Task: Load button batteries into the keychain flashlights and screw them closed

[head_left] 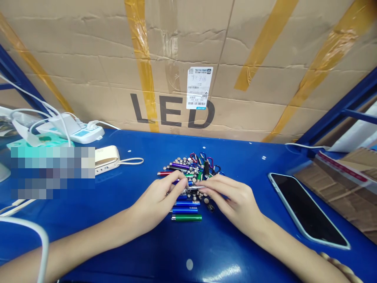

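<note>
My left hand (159, 200) and my right hand (226, 200) meet at the middle of the blue table, pinching a slim silver metal tube (193, 189) between their fingertips. Just beyond my fingers lies a heap of button cells (182, 161), small coloured metal pen lights (179, 166) and coloured carabiner clips (203, 158). Below my hands, two blue pen-light tubes (186, 203) lie side by side, with a green tube (186, 217) nearest me. My hands hide part of the heap.
A black smartphone (306, 208) lies to the right on the blue table (153, 257). A cream power bank (107, 159) and a white power strip (85, 133) with cables sit at the left. A taped cardboard box (173, 51) marked LED stands behind.
</note>
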Tool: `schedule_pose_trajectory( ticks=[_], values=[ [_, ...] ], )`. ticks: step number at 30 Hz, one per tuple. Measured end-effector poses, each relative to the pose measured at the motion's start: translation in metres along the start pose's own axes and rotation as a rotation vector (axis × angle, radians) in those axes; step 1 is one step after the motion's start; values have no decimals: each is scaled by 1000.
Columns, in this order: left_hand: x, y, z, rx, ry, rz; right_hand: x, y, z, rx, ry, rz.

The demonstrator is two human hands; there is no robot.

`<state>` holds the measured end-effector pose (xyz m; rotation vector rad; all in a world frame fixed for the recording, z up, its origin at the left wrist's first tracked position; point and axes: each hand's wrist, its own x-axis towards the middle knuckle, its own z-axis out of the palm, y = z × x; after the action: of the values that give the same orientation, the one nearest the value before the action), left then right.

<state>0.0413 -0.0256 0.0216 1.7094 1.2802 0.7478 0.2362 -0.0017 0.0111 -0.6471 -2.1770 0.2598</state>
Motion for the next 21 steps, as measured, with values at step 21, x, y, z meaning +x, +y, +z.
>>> schedule_pose_trajectory(
  ticks=[21],
  values=[
    [2, 4, -3, 233, -58, 67, 3, -6, 2, 57, -121, 339]
  ],
)
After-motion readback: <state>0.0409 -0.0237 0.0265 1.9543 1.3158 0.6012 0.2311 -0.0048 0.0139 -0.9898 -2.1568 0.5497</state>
